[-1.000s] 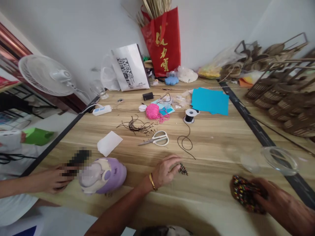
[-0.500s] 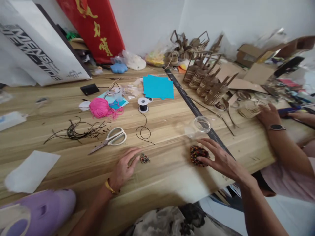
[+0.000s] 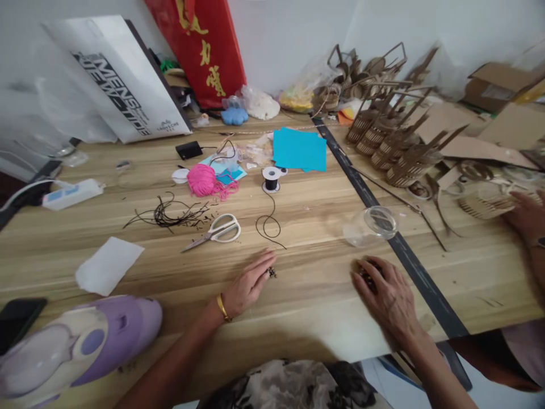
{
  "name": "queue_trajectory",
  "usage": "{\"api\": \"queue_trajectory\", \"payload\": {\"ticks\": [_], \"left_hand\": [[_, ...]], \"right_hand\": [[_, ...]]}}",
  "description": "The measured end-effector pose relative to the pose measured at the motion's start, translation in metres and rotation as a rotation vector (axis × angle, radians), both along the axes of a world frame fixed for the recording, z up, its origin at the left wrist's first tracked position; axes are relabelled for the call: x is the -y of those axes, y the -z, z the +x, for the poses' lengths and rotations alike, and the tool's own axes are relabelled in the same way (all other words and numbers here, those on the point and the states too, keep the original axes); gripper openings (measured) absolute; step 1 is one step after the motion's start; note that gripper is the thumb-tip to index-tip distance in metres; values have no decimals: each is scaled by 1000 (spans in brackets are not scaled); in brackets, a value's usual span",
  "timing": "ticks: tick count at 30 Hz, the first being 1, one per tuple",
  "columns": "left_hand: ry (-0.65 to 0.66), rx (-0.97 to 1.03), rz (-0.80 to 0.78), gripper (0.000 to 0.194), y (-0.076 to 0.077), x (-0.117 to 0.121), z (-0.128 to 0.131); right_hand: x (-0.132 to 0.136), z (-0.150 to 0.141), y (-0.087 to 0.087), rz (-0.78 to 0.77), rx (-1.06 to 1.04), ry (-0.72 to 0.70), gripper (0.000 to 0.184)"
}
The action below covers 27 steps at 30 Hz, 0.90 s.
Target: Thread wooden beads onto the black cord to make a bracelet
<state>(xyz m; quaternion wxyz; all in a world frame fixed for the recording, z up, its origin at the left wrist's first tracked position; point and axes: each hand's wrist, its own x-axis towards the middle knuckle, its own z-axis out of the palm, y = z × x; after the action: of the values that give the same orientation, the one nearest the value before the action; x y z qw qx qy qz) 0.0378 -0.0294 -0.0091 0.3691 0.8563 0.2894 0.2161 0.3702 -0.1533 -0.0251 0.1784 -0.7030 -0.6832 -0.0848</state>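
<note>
Beads point(image 3: 272, 273) lie loose, seemingly unstrung, by the left hand point(image 3: 250, 284), its fingers extended; the right hand point(image 3: 388, 295) curls over a mostly hidden dark bunch point(image 3: 371, 274), grip unclear; a black cord spool point(image 3: 271, 182) trails beadless.

A smooth, polished gold-toned bangle point(image 3: 223, 308) rings the left wrist of a person with bare forearms, dressed in a soft, loosely creased garment point(image 3: 289, 389) printed with blotchy, flower-like shapes in smoky grey, pale cream and black.
</note>
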Motion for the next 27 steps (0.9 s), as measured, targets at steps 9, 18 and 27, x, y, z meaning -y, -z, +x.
{"api": "queue_trajectory", "payload": {"ticks": [9, 18, 27], "left_hand": [[97, -12, 2, 45, -1, 7, 1], [115, 41, -95, 44, -1, 4, -3], [133, 43, -128, 42, 0, 7, -5]], "right_hand": [[4, 9, -9, 34, -3, -21, 41], [8, -19, -11, 1, 38, -113, 40], [13, 5, 3, -28, 117, -160, 37]]}}
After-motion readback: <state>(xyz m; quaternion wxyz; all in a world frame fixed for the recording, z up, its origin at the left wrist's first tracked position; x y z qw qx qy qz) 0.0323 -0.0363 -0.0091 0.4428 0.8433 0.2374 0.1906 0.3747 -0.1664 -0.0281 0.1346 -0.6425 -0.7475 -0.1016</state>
